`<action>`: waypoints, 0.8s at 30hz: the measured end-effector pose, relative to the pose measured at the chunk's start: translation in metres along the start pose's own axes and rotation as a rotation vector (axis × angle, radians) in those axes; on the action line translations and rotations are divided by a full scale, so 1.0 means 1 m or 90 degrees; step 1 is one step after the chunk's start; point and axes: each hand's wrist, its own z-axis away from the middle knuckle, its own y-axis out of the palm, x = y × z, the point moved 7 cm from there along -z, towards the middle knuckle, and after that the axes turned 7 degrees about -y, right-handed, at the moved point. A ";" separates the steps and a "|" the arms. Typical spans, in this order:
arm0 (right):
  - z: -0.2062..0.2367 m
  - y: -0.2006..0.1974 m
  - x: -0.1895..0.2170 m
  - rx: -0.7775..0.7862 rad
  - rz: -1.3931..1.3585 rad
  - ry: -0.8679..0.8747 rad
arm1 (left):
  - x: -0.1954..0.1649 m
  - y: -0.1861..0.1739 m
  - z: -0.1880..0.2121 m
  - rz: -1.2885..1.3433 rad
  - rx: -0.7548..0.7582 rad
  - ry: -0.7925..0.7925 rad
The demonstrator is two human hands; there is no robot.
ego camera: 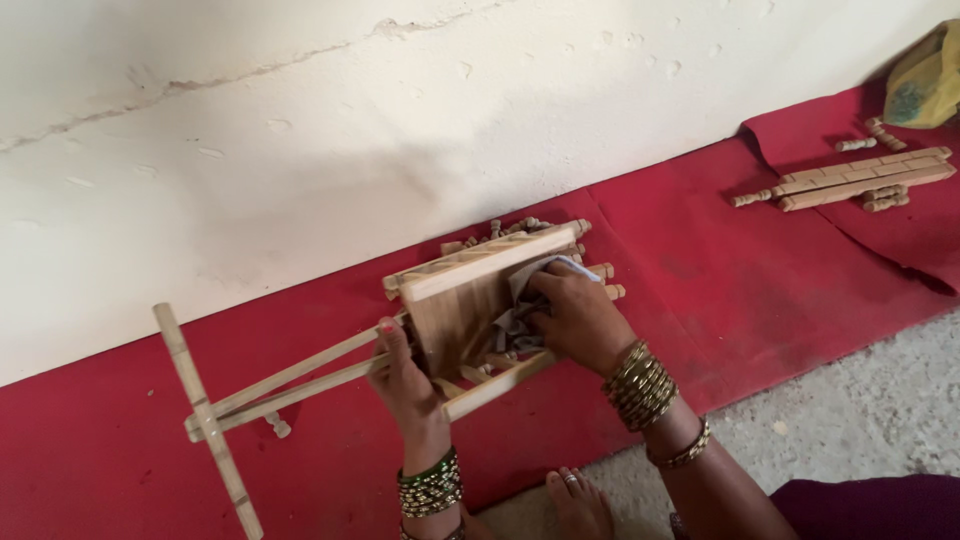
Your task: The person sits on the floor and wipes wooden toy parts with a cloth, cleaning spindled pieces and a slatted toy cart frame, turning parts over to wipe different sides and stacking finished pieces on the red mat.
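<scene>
A small wooden cart-like frame (470,290) with a flat board, spindle rails and two long shafts ending in a crossbar (205,420) rests on the red mat (720,290). My left hand (405,385) grips the frame where the shafts meet the board. My right hand (575,320) presses a crumpled grey-white piece of sandpaper or cloth (520,305) against the board's surface. Both wrists wear stacked bangles.
A white cracked wall (400,130) runs behind the mat. More wooden rails and spindles (850,180) lie at the far right beside a yellow bag (925,85). Grey concrete floor (860,410) is at lower right. My foot (580,500) shows at the bottom.
</scene>
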 end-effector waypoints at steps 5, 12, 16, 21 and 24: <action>0.008 0.019 0.038 0.066 -0.139 -0.037 | 0.029 0.021 0.013 0.036 0.044 -0.061; 0.011 0.025 0.054 0.071 -0.235 -0.078 | 0.016 0.022 0.023 -0.016 0.059 -0.033; 0.000 -0.001 0.018 0.014 -0.145 0.009 | 0.003 0.018 0.023 0.039 0.036 -0.046; 0.001 -0.028 -0.010 -0.040 -0.056 0.088 | 0.018 0.014 0.019 0.012 -0.006 -0.053; 0.002 -0.030 -0.003 -0.073 -0.011 0.050 | 0.026 0.008 0.016 -0.054 -0.071 -0.007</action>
